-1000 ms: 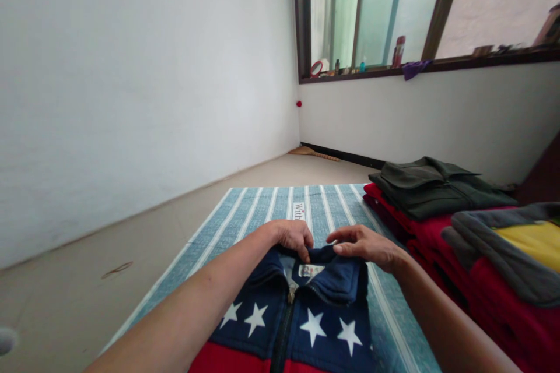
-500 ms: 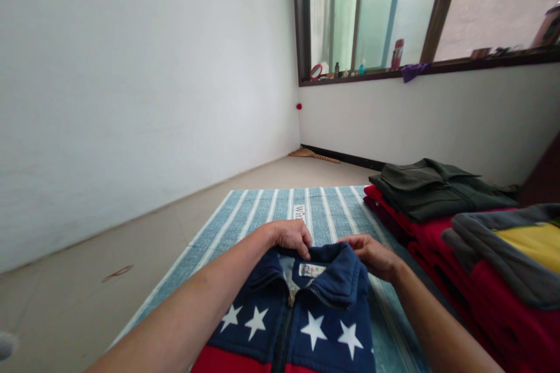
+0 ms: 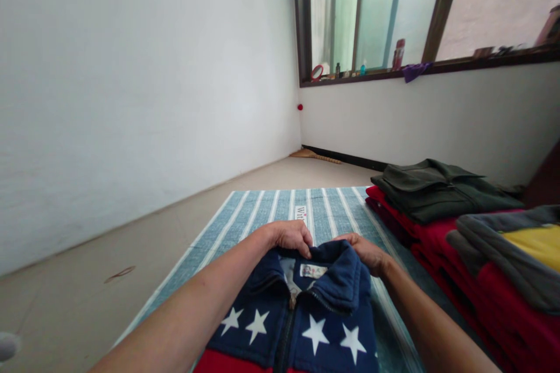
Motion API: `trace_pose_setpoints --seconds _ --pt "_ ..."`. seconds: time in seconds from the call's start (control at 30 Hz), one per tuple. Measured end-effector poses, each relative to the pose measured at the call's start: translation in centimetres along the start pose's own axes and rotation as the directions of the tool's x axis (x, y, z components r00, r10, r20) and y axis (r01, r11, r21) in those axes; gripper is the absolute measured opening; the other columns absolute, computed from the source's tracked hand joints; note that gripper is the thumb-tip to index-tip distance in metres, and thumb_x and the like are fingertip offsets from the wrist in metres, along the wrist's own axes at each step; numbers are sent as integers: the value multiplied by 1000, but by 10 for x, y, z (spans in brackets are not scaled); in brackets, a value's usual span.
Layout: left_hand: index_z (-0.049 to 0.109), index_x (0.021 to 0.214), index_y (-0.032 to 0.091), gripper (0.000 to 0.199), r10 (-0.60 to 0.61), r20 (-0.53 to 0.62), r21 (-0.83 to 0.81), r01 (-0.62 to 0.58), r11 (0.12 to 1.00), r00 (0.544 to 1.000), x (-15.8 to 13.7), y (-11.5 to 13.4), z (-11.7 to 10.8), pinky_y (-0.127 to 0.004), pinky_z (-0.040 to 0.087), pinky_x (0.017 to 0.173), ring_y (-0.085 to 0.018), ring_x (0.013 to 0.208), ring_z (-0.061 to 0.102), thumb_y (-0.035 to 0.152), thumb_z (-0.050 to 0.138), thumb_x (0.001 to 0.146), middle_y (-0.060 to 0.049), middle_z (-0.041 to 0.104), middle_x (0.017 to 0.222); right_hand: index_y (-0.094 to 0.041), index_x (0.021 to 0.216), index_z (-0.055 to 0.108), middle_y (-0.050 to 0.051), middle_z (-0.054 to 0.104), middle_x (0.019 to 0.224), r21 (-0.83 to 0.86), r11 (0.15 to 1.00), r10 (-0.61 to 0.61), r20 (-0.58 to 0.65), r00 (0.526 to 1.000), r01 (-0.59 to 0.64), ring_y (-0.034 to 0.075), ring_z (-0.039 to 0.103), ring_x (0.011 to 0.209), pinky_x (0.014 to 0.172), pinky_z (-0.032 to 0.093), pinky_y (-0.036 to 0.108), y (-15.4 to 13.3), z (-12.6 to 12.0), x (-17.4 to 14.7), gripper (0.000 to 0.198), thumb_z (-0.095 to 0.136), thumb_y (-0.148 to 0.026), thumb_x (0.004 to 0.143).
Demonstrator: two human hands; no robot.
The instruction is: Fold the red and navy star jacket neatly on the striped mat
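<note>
A navy and red zip jacket (image 3: pixel 315 309) with white stars lies front up at the bottom of the view, its collar toward the far side. My left hand (image 3: pixel 294 237) pinches the back left of the collar between thumb and fingers. On the collar's right side, my right hand (image 3: pixel 362 252) grips the edge, its fingertips partly hidden behind the cloth. The zip pull (image 3: pixel 293 300) sits just below the collar opening, and a white label (image 3: pixel 312 270) shows inside the neck. The jacket's lower part is out of view.
Under the jacket is a blue-and-white striped cloth (image 3: pixel 249 210). Folded clothes stand to the right: a dark green garment (image 3: pixel 437 192) and a grey-and-yellow one (image 3: pixel 503 245) on red ones (image 3: pixel 476 309). A thin loop (image 3: pixel 120 274) lies on the floor at left.
My right hand has shifted slightly left along the collar, and the collar's right side stands a little higher. My left hand keeps its hold.
</note>
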State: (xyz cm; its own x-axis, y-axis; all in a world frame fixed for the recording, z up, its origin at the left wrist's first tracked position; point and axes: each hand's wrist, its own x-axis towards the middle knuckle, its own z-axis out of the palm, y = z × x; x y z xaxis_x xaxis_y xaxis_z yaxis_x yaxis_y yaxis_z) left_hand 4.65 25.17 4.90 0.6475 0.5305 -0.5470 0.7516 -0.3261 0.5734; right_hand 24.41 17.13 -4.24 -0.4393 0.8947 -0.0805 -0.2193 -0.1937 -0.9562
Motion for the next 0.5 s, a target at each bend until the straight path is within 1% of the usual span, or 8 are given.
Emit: trace_pose_setpoints --seconds 0.1,0.23,0.37,0.5 --pt "72 65 18 10 4 -7 11 -4 1000 1000 -1 1 1 -19 41 51 -11 53 53 19 70 56 5 61 54 -14 91 74 2 68 66 6 1000 -7 -20 1000 7 13 60 57 64 49 28 6 -1 0 39 83 -34 59" --pt "72 65 18 10 5 -13 33 -4 999 1000 -1 2 2 -19 40 50 -10 51 51 20 70 56 5 60 53 -13 91 73 3 68 68 -5 1000 15 -10 1000 -15 15 61 62 67 50 30 3 1 2 44 85 -34 55" --pt "74 68 18 13 9 -17 65 -8 998 1000 -2 2 2 -20 41 52 -11 54 52 21 70 56 5 61 56 -12 84 73 1 66 64 -11 1000 18 -25 1000 -18 13 59 60 65 49 28 2 3 4 39 84 -36 56" --pt "74 72 18 16 24 -3 103 -23 994 1000 -3 3 3 -20 40 51 -11 56 52 23 70 57 5 60 57 -14 80 72 -1 65 63 -1 1000 12 -48 999 -12 11 56 56 60 47 25 6 3 5 34 84 -33 56"
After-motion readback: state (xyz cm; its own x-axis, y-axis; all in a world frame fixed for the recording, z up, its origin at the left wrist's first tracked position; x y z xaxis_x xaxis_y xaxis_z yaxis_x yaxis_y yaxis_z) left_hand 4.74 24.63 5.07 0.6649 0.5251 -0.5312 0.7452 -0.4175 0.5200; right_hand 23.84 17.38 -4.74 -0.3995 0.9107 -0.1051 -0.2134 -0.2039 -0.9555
